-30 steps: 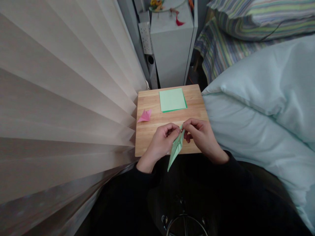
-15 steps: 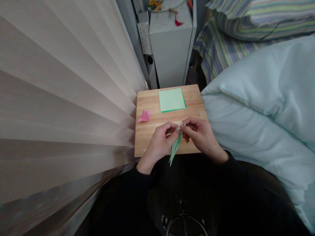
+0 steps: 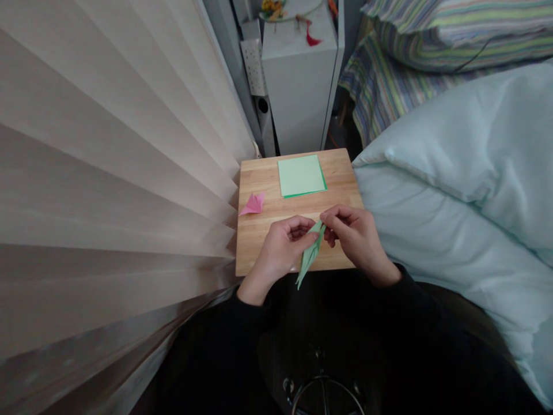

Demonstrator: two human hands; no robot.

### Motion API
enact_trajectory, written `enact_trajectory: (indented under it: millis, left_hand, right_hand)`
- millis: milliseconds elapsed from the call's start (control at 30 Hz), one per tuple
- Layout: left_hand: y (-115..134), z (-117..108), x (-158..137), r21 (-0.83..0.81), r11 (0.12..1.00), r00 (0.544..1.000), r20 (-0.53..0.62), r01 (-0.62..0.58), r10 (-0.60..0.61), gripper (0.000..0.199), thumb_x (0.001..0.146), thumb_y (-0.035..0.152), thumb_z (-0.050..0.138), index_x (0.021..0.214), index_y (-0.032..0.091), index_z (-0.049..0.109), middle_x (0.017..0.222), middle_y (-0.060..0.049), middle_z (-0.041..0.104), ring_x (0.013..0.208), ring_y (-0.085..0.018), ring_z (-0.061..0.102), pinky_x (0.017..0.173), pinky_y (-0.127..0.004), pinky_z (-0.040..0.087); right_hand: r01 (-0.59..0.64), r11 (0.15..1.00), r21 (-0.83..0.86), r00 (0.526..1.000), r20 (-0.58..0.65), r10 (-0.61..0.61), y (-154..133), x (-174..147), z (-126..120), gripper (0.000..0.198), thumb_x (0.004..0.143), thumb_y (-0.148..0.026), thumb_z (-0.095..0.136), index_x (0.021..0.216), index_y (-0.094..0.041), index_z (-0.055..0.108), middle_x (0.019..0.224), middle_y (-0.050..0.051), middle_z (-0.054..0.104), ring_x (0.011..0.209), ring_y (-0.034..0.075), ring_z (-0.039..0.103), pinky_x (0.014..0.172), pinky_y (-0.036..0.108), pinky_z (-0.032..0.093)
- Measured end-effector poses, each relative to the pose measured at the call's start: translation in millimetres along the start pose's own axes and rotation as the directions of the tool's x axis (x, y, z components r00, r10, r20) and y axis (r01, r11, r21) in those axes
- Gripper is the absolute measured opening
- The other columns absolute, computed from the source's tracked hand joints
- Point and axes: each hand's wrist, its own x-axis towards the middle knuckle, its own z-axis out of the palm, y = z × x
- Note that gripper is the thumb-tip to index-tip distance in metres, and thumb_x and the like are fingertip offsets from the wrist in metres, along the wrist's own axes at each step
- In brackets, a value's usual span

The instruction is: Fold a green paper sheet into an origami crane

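Note:
A folded green origami paper (image 3: 309,258), long and pointed, is held over the near edge of the small wooden table (image 3: 254,245). My left hand (image 3: 283,248) is closed on it, pinching its upper part between thumb and fingers. At its top end my right hand (image 3: 356,236) has thumb and forefinger pinched together on the paper's tip. The lower points of the paper hang free past the table edge. Fingers partly hide the top of the fold.
A pink folded paper (image 3: 253,204) lies at the table's left side. Square sheets of green paper (image 3: 301,175) are stacked at the back. A pleated curtain (image 3: 129,173) borders the left, a bed with a pale blue quilt (image 3: 432,196) the right, and a white cabinet (image 3: 298,92) stands behind.
My right hand has shifted slightly at the tip of the green paper, and more of the paper's top now shows between the hands. My left hand keeps its hold.

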Motion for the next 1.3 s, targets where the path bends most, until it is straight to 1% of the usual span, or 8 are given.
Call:
enact_trajectory:
  millis: [167,333,467,633,767,867,1067,1300]
  left_hand:
    - [2,-1,1,-0.066,0.998,0.995,-0.099,0.005,-0.011,0.019,0.072,0.016,0.082,0.088,0.015,0.074,0.085,-0.002,0.074,0.079,-0.012,0.067,0.078,-0.026,0.053]
    - [2,-3,2,-0.173,0.985,0.986,-0.164,0.012,-0.040,0.021,0.069,0.019,0.085,0.084,0.015,0.070,0.079,0.001,0.070,0.072,-0.010,0.063,0.073,-0.024,0.051]
    - [3,-2,0,-0.164,0.986,0.982,-0.182,0.026,-0.056,0.020,0.071,0.022,0.085,0.082,0.015,0.070,0.078,0.002,0.067,0.069,-0.009,0.061,0.068,-0.022,0.047]
    - [0,3,0,-0.172,0.984,0.982,-0.175,0.043,-0.074,0.018,0.074,0.025,0.082,0.081,0.016,0.069,0.074,0.002,0.067,0.065,-0.009,0.060,0.065,-0.023,0.046]
    - [-3,2,2,-0.127,0.992,0.980,-0.195,0.023,-0.047,0.017,0.070,0.020,0.085,0.080,0.016,0.071,0.076,0.001,0.071,0.069,-0.010,0.064,0.068,-0.023,0.048]
    - [-2,0,2,-0.115,0.991,0.977,-0.199,0.061,-0.083,0.020,0.067,0.019,0.086,0.080,0.015,0.072,0.076,0.000,0.073,0.069,-0.010,0.065,0.067,-0.023,0.048]
    - [3,-5,0,-0.198,0.970,0.971,-0.162,0.144,-0.177,0.029,0.062,0.020,0.091,0.083,0.014,0.072,0.072,0.000,0.073,0.064,-0.009,0.064,0.065,-0.022,0.047]
    - [6,-6,0,-0.156,0.966,0.964,-0.140,0.205,-0.227,0.033,0.056,0.018,0.095,0.081,0.013,0.073,0.073,-0.001,0.074,0.065,-0.011,0.065,0.065,-0.024,0.049]
  right_hand:
    - [-0.042,0.996,0.084,0.998,0.047,0.038,-1,2,-1,0.036,0.082,-0.050,0.078,0.070,-0.017,0.067,0.057,-0.002,0.063,0.046,0.009,0.056,0.043,0.022,0.047]
    - [-0.116,0.987,0.112,0.984,0.149,0.099,0,1,0,0.036,0.070,-0.046,0.090,0.077,-0.017,0.069,0.064,0.001,0.070,0.054,0.012,0.065,0.052,0.026,0.059]
    - [-0.112,0.988,0.110,0.983,0.159,0.094,4,0,2,0.034,0.074,-0.046,0.087,0.076,-0.018,0.068,0.064,0.001,0.070,0.056,0.014,0.068,0.058,0.030,0.063]
    - [-0.116,0.988,0.103,0.984,0.146,0.100,9,-1,4,0.027,0.076,-0.038,0.085,0.076,-0.019,0.065,0.061,-0.001,0.069,0.054,0.013,0.068,0.058,0.028,0.062]
    - [-0.095,0.993,0.066,0.991,0.104,0.088,9,-1,3,0.025,0.076,-0.032,0.085,0.075,-0.019,0.064,0.059,-0.002,0.068,0.052,0.012,0.067,0.056,0.025,0.060]
    - [-0.093,0.994,0.054,0.986,0.143,0.084,7,0,0,0.028,0.076,-0.037,0.087,0.077,-0.018,0.066,0.060,-0.001,0.069,0.054,0.013,0.068,0.056,0.026,0.060]
    - [-0.105,0.994,0.016,0.961,0.260,0.097,-2,3,-9,0.043,0.070,-0.054,0.090,0.077,-0.017,0.069,0.060,-0.001,0.069,0.052,0.013,0.067,0.053,0.027,0.061]
    - [-0.084,0.994,-0.063,0.951,0.292,0.099,-3,4,-14,0.044,0.073,-0.056,0.088,0.075,-0.017,0.068,0.058,0.000,0.068,0.051,0.013,0.065,0.052,0.027,0.059]
